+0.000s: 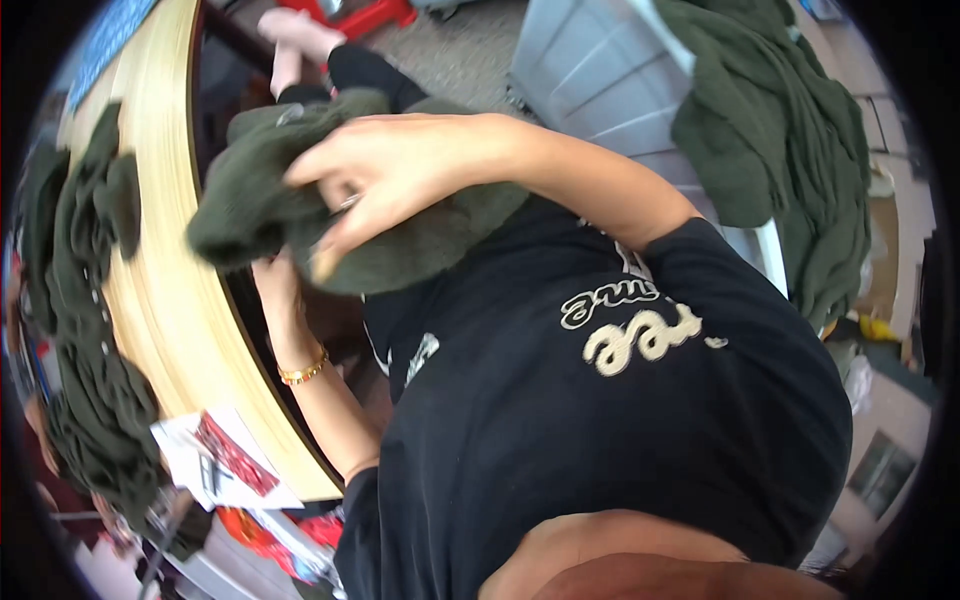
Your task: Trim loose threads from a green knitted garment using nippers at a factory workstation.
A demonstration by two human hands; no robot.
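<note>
A dark green knitted garment (415, 240), bunched up and partly blurred, lies across my lap and hangs over the edge of the table. My right hand (385, 175) grips its upper side, thumb and fingers closed on the fabric, with a ring on one finger. Under the garment's near edge is my left hand (277, 285), a gold bracelet on its wrist. The cloth covers the left hand's fingers, so their grip is hidden. Which part of the garment is in my hold cannot be made out.
A pale wooden table (150, 290) runs along my left, with more dark green garments (90, 330) heaped along it. Printed paper (225, 460) lies at its near corner. On my right stands a grey plastic bin (600, 80) with green garments (770, 130) draped over it. A red stool (375, 18) is farther off.
</note>
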